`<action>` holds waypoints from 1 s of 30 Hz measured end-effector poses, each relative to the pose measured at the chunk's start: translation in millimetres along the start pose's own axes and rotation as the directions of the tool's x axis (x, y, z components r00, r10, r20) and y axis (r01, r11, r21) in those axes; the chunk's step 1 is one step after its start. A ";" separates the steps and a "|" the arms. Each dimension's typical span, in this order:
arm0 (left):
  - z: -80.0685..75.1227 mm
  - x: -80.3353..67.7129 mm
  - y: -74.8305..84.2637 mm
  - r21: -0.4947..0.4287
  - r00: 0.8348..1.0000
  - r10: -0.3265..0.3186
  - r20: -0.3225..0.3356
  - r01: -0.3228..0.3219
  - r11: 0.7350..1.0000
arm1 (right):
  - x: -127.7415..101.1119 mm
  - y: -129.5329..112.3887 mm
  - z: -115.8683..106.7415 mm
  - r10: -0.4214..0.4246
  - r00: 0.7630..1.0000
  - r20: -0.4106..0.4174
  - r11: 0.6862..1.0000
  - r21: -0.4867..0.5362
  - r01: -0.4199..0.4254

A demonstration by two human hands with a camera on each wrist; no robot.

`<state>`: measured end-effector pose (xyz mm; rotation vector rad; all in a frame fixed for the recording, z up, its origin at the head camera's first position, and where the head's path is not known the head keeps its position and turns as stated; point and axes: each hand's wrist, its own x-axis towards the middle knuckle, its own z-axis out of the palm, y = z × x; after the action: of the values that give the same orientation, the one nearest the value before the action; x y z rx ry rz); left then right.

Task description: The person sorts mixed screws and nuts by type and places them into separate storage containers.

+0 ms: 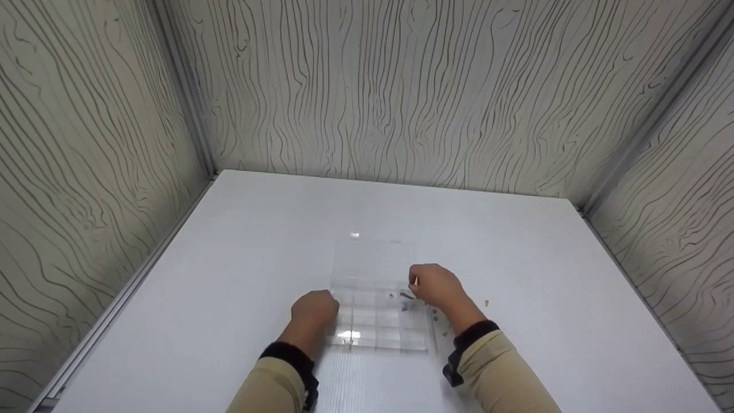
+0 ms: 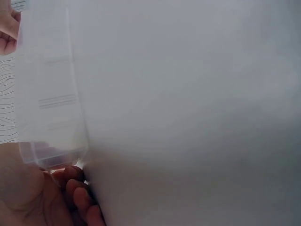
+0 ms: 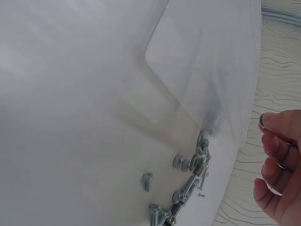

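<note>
Two tan sleeves with dark cuffs come in at the bottom of the head view, and your hands sit at either side of a clear box (image 1: 375, 321) on the white table (image 1: 229, 275). Your left hand (image 1: 314, 310) rests against the box's left edge, fingers curled at its corner; the left wrist view shows the fingertips (image 2: 75, 188) touching the clear wall. Your right hand (image 1: 437, 287) hovers over the box's right side, fingertips pinching a small metal piece (image 3: 261, 120). Below it, screws and nuts (image 3: 188, 188) lie in a loose cluster. The box is see-through plastic, split into a grid of small cells, mostly empty. Its lid (image 1: 373, 261) stands open at the far side, nearly invisible. Beyond, wood-grain walls (image 1: 401, 86) close off the table.
</note>
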<state>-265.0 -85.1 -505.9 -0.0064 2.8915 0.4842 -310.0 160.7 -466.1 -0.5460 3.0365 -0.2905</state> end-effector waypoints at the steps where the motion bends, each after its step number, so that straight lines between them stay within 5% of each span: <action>1: 0.2 0.0 -0.1 0.037 1.000 0.017 0.004 -0.017 0.999 | 0.5 -2.4 0.6 -0.019 1.000 -0.008 1.000 0.007 0.019; 4: 1.1 0.2 -0.1 0.063 1.000 0.032 0.000 -0.032 0.998 | 1.8 -8.3 3.0 -0.062 0.998 -0.028 0.998 0.024 0.063; 8: 1.4 0.6 0.3 -0.021 1.000 -0.014 -0.021 0.013 1.000 | 4.1 -13.6 6.3 -0.086 0.996 -0.019 0.996 0.035 0.086; 15: -2.0 -2.3 1.6 0.202 0.994 0.076 0.073 -0.089 0.975 | 4.7 -18.0 9.9 -0.110 0.994 0.008 0.993 0.048 0.109; 20: -2.6 -2.7 1.8 0.171 0.995 0.063 0.072 -0.074 0.982 | 4.7 -15.9 11.3 -0.115 0.993 0.008 0.992 0.044 0.114; 30: 0.5 0.1 1.0 -0.047 0.998 -0.053 0.033 0.054 0.997 | -0.3 -1.3 3.4 -0.045 0.999 -0.009 0.996 0.071 0.046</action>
<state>-265.0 -83.9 -506.1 -0.0827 2.8397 0.5387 -309.0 159.0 -469.2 -0.6110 3.0105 -0.4023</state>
